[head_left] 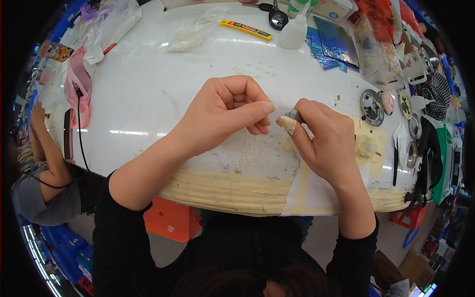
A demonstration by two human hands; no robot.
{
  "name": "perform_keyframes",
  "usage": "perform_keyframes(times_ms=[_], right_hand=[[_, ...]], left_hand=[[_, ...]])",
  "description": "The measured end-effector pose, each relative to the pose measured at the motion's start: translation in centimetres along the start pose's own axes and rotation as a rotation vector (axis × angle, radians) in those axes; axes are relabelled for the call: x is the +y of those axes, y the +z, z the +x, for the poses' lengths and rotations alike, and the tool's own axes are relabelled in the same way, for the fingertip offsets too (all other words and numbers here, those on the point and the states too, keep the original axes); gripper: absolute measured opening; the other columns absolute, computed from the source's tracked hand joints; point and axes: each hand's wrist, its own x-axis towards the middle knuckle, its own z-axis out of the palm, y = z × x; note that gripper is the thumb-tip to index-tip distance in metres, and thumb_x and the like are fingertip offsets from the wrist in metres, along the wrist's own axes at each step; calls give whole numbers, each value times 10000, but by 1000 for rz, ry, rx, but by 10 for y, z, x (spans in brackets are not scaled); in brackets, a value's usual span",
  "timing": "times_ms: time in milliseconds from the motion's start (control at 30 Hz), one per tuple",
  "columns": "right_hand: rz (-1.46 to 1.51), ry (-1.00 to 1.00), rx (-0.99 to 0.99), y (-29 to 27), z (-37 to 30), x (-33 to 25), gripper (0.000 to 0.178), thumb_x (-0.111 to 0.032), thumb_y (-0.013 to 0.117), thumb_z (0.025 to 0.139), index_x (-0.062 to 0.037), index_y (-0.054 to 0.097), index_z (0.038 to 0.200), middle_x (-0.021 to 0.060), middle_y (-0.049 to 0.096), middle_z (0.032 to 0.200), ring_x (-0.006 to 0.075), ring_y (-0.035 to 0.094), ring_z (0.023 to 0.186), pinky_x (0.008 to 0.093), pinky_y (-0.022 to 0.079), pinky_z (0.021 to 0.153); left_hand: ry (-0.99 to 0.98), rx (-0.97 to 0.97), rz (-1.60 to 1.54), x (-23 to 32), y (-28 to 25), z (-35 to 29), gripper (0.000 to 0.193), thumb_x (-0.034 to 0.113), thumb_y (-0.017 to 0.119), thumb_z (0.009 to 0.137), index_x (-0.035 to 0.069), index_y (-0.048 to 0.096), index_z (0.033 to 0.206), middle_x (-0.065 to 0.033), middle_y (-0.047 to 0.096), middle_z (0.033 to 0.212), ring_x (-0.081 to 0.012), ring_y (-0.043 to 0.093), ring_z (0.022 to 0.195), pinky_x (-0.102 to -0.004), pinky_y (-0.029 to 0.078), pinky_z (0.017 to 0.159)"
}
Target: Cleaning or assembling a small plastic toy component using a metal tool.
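Over the middle of the white table (133, 94), my left hand (225, 109) is closed in a pinch, thumb against forefinger. Whatever lies between those fingertips is too small to make out. Just right of it, my right hand (324, 136) grips a small grey metal piece (295, 116), mostly hidden by the fingers; its exact kind does not show. Pale tape (288, 124) wraps the right thumb. The two hands are close but apart. Below and behind them, fine white crumbs (250, 153) are scattered on the tabletop.
A yellow box-cutter (246, 30), white squeeze bottle (294, 33) and car key (278, 19) lie at the back. Small round metal dishes (372, 107) stand at right, near a black tweezer-like tool (395, 166). A pink mesh item (78, 84) and another person's arm (49, 143) are at left.
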Motion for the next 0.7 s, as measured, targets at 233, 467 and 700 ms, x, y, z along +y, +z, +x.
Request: perform_keyframes(times_ms=[233,467,700], right_hand=[[-12,23,-28,-1,1,-1,188,-178,699,818,-99,538,763,13,567,619,202,564,511,334,400,443],[-14,21,-37,-1,0,0,178,-180,697,819,-99,547,768,12,582,625,199,574,517,331,406,445],[-19,31,-45,-2,1,-3,247,-243,711,843,-87,543,752,20,581,623,208,567,513,330,406,449]], left_hand=[[-61,-7,-31,1,0,0,135,163,647,918,40,629,864,-56,662,726,-135,675,661,-235,529,611],[-60,-12,-28,0,0,0,136,162,644,919,40,630,861,-54,663,732,-134,675,665,-237,526,607],[67,147,412,-8,-17,10,107,116,672,897,19,647,861,-2,643,736,-59,608,676,-199,482,609]])
